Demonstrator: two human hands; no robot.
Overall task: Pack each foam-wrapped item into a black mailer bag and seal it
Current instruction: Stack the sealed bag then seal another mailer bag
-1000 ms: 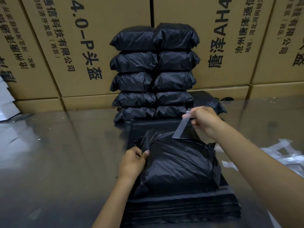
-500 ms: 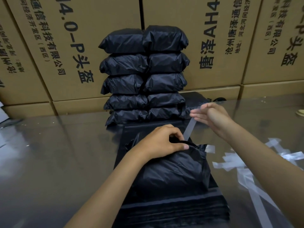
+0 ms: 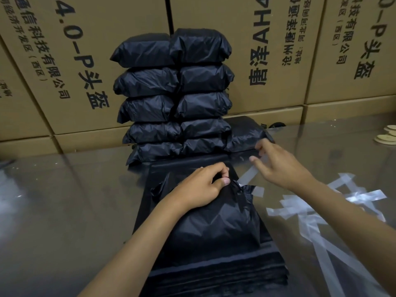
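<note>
Change: since half a second ago I see the right hand [image 3: 280, 166] drift slightly right, its release strip [image 3: 249, 173] hanging lower; the left hand [image 3: 203, 186] stays on the bag mouth.
Left hand: I see its fingers [image 3: 225, 180] curled, pinching the gathered mouth of the filled mailer bag [image 3: 214, 228].
Right hand: fingers spread and nearly straight above the table [image 3: 64, 211]; the translucent strip touches the fingertips, though I cannot tell whether it is pinched.
Filled mailer bag: bulging, lying atop the flat stack of empty mailers [image 3: 214, 273] at near centre of the table.
Sealed parcels [image 3: 173, 93]: two columns, five high, standing just behind the flat stack; one more sealed parcel [image 3: 246, 136] lies beside them on the right.
Discarded strips [image 3: 321, 211]: loose pale tangle on the table, right of the filled bag.
Cartons [image 3: 278, 61]: printed cardboard boxes forming the wall behind the table.
Pale discs [image 3: 385, 136]: small pile at the far right edge.
</note>
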